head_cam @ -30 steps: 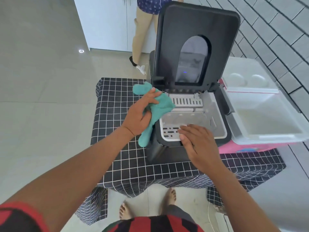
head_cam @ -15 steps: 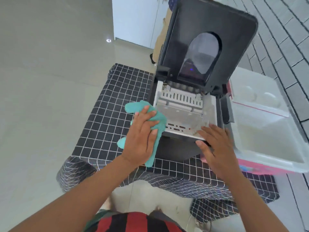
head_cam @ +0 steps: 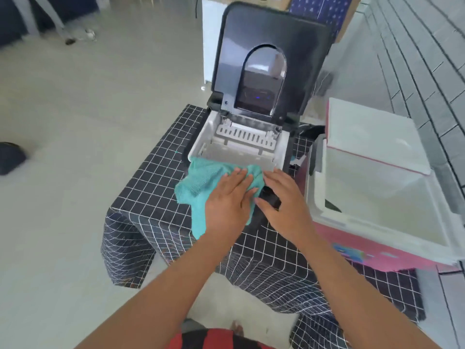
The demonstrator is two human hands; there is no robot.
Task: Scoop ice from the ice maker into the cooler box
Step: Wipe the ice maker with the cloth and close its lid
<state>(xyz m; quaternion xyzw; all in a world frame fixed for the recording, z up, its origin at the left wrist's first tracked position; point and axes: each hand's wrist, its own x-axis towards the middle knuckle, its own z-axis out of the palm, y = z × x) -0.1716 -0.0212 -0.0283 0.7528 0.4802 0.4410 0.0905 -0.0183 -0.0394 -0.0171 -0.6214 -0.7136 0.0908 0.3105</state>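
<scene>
**Both hands at the front edge of the ice maker**

Your left hand (head_cam: 227, 202) lies flat, fingers straight and close together, pressing a teal microfibre cloth (head_cam: 201, 187) over the front lip of the black countertop ice maker (head_cam: 241, 149). The cloth hangs down past the machine's front face onto the black tablecloth with a white grid (head_cam: 151, 187). Just beside it, your right hand (head_cam: 284, 205) rests on the front right corner of the machine, fingers straight and slightly spread, thumb reaching toward the cloth.

Beyond your hands the white inner basket (head_cam: 239, 153) lies uncovered, and the machine's black lid with an arched window (head_cam: 266, 64) stands upright behind it.

To your right, close beside the machine, sits the pink cooler box with a white interior (head_cam: 377, 197), its lid (head_cam: 370, 134) swung back. Bare floor lies left of the table.
</scene>
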